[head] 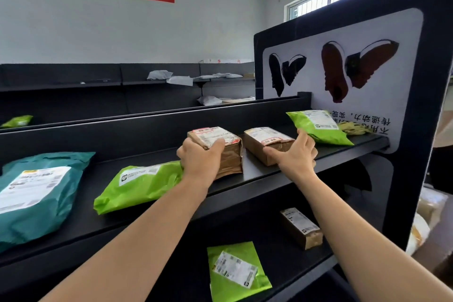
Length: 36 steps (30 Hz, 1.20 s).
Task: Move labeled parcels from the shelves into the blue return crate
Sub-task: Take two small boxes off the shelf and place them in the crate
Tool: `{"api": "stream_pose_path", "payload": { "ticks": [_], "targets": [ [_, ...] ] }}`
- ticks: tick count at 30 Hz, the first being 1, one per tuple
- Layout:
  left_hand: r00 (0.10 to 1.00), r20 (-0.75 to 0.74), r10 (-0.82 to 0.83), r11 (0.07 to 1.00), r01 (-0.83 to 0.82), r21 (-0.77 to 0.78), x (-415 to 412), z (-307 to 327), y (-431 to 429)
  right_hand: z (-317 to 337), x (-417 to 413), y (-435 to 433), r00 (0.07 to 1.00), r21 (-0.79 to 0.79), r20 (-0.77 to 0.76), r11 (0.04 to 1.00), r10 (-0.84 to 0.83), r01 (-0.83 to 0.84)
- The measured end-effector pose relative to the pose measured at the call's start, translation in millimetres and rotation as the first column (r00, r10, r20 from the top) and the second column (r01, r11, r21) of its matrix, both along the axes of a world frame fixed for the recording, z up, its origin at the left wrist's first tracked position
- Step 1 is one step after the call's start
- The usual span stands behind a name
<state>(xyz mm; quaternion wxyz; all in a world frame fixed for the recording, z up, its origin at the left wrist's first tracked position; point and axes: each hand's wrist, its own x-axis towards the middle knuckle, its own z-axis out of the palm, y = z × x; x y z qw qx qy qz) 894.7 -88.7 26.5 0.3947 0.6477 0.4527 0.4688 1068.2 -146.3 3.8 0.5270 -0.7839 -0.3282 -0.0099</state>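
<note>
Two brown labelled boxes stand side by side on the top black shelf (257, 174). My left hand (199, 157) grips the left brown box (220, 147) at its near left corner, thumb on the label. My right hand (297, 153) is spread around the near right end of the right brown box (266, 143), thumb and fingers touching it. A green mailer (139, 184) lies left of my left hand, and another green mailer (318, 126) leans behind my right hand. The blue crate is not in view.
A teal mailer (36, 193) lies at the shelf's left end. On the lower shelf sit a green mailer (236, 271) and a narrow brown box (301, 228). A dark end panel with a shoe poster (355, 68) closes the right side. Grey bags lie on far shelves (181, 79).
</note>
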Motion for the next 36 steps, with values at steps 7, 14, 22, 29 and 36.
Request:
{"api": "stream_pose_path", "payload": {
  "ticks": [7,14,22,29,36],
  "targets": [
    [0.998,-0.029,0.056,0.967,-0.061,-0.248,16,1,17,-3,13,25,0.997,-0.076,-0.076,0.997,0.021,-0.027],
    [0.996,0.085,0.041,0.921,-0.004,-0.389,15,1,28,-2,8,31,0.997,-0.097,-0.076,0.995,-0.026,0.018],
    [0.985,0.174,0.015,0.902,0.062,-0.426,19,1,26,8,-14,35,0.996,0.050,-0.049,0.996,0.076,-0.074],
    [0.975,0.220,-0.016,0.899,0.110,-0.423,18,1,31,8,-21,31,0.991,0.095,-0.045,0.988,0.130,-0.125],
    [0.955,0.293,-0.044,0.904,0.163,-0.396,19,0,31,9,-23,28,0.995,0.121,-0.024,0.988,0.099,-0.095]
  ]
}}
